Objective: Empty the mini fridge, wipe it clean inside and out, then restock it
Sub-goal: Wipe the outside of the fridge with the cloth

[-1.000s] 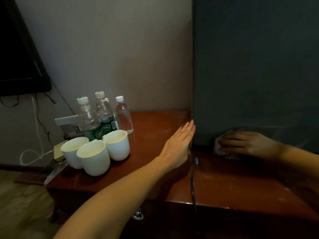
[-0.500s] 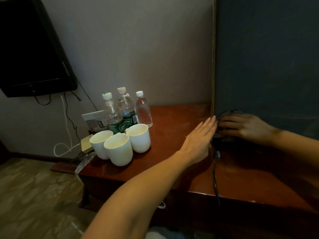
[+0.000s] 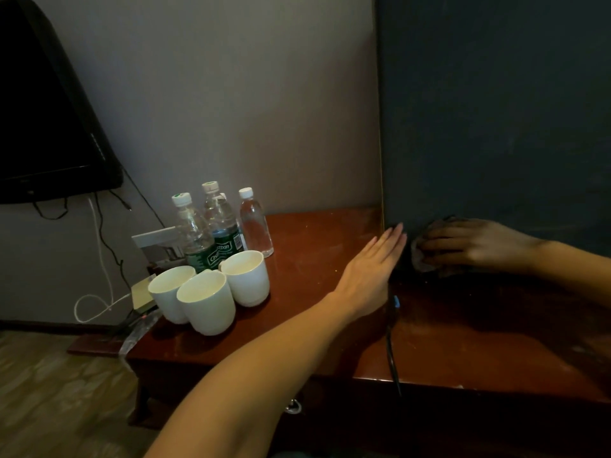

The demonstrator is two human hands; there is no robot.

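The dark mini fridge [image 3: 496,110] stands on the reddish wooden table [image 3: 314,246], filling the right side of the view. My left hand [image 3: 370,266] lies flat with straight fingers against the fridge's left corner near its base. My right hand [image 3: 476,246] presses a pale cloth [image 3: 421,259] against the lower part of the fridge's dark face, fingers stretched over it. Several water bottles [image 3: 224,226] and three white cups [image 3: 206,299] stand on the table to the left.
A black cable [image 3: 391,345] runs from the fridge's corner over the table's front edge. A dark TV [image 3: 43,127] hangs on the wall at the left, with wires [image 3: 99,246] dangling below it. A small pale box [image 3: 142,294] sits left of the cups.
The view has shifted left and down. My right hand with the cloth has slid left along the fridge's base, then slightly back right. My left hand stays at the corner.
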